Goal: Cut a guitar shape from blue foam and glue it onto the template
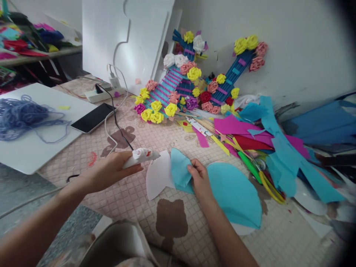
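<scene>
My left hand (111, 168) is wrapped round a white glue gun (143, 154), whose nozzle points right over a white cutout. That white cutout (159, 176) lies on the table, its right part covered by light blue sheet. My right hand (199, 176) pinches a folded-back flap of the light blue sheet (179, 167), lifting it off the white. Right of my right wrist spreads the wide rounded end of the blue sheet (235, 193), with a white edge showing beneath it. My forearm hides the middle of the piece.
Left are a phone (93, 118), blue yarn (23, 115) on a white board (19, 155), and a power strip (101, 93) with cables. Flower-covered guitar shapes (169, 87) lean at the back. Scissors (268, 185), a green cutter (249, 167) and coloured scraps (241, 128) lie right.
</scene>
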Demonstrator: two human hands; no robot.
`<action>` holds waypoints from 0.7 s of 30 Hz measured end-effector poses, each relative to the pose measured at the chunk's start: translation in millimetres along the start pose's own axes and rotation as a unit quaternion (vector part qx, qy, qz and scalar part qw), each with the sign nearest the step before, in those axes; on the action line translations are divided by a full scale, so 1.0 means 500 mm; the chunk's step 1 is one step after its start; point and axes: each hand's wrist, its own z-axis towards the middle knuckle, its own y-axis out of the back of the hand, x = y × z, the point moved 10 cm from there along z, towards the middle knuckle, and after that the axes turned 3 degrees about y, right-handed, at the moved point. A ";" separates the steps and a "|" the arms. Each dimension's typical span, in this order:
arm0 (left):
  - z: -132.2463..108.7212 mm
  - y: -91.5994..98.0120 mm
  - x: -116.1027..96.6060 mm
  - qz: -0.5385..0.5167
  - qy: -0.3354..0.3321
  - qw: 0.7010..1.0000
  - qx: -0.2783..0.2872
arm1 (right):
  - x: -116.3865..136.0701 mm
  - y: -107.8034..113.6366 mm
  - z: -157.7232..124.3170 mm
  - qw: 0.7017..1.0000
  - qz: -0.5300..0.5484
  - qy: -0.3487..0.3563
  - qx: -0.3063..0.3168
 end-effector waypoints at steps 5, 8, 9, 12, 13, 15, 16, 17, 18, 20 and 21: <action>0.004 -0.017 -0.030 0.035 -0.032 0.998 0.032 | -0.001 -0.001 0.002 1.000 0.003 -0.001 0.000; 0.011 -0.023 -0.049 0.042 -0.059 0.996 0.043 | -0.002 0.000 0.001 1.000 0.003 -0.002 0.000; 0.014 -0.025 -0.053 0.042 -0.067 0.996 0.046 | -0.002 0.000 0.000 1.000 0.003 -0.002 0.000; 0.021 -0.029 -0.060 0.054 -0.084 0.994 0.045 | -0.002 -0.001 -0.001 1.000 0.002 -0.004 0.001; 0.023 -0.028 -0.061 0.060 -0.089 0.994 0.038 | -0.001 -0.001 -0.001 1.000 0.002 -0.005 0.001; 0.030 -0.027 -0.061 0.075 -0.092 0.993 0.023 | 0.000 -0.001 -0.001 1.000 0.002 -0.005 0.000; 0.034 -0.027 -0.061 0.081 -0.091 0.992 0.019 | 0.001 -0.001 0.000 1.000 0.002 -0.005 0.000; 0.038 -0.028 -0.061 0.086 -0.089 0.992 0.017 | 0.001 -0.001 0.000 1.000 0.002 -0.005 0.000; 0.042 -0.029 -0.061 0.088 -0.087 0.992 0.017 | 0.001 -0.001 0.001 1.000 0.002 -0.005 0.001; 0.052 -0.029 -0.064 0.085 -0.086 0.993 0.018 | -0.001 -0.001 0.001 1.000 0.004 -0.006 0.001; 0.055 -0.028 -0.067 0.083 -0.087 0.993 0.016 | -0.002 -0.001 0.002 1.000 0.004 -0.007 0.002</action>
